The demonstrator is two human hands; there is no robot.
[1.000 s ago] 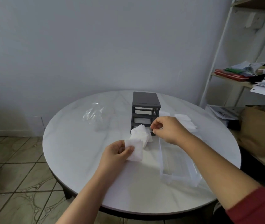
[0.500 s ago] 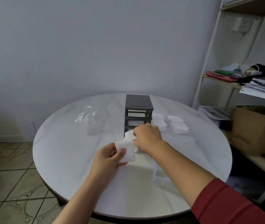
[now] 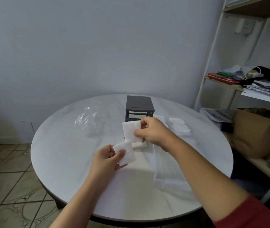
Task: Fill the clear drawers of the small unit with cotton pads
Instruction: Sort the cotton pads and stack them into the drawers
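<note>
Cotton pads [image 3: 129, 132] between fingers [image 3: 120, 153] of left hand [image 3: 104, 159] and right hand [image 3: 154, 131]

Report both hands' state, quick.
Left hand: pinches a white square cotton pad.
Right hand: pinches a second white square cotton pad, held up.

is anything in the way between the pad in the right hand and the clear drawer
Nothing visible does. The right hand pinches the cotton pad; the clear drawer lies open-topped nearer the person, with only the right forearm crossing over it.
</note>
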